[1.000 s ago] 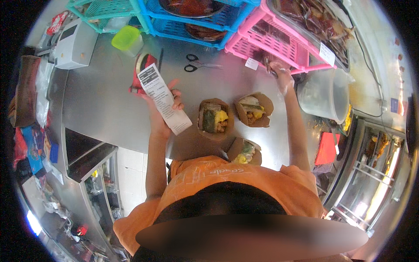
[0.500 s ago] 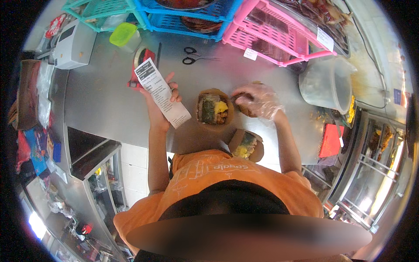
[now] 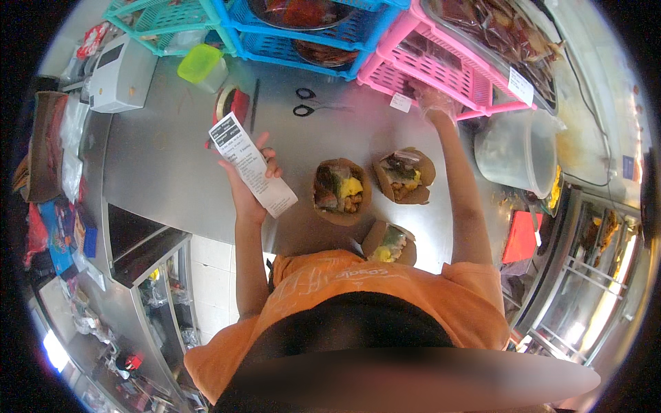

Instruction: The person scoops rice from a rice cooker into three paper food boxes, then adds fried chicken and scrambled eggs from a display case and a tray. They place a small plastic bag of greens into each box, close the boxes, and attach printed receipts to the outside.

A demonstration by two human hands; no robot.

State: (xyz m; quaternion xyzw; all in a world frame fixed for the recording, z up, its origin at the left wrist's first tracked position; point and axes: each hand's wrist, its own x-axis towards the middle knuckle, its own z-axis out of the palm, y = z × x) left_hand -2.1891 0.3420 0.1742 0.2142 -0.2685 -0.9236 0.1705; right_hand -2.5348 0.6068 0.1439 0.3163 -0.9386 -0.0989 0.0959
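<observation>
- Between the surface's (image 3: 172, 162) near and far edges, our left hand (image 3: 243, 189) grasps a receipt (image 3: 251, 162).
- Light and limp, we judge; best pinched by its sides.
- At the far edge, our right hand (image 3: 437, 104) meets a pink rack (image 3: 430, 65); its grip we cannot tell.

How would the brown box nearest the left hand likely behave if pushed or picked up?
The box would probably slide when pushed, as the metal table looks smooth. Its thin, card-like walls may flex under squeezing hands. With the top open, its food could spill if tilted.
</observation>
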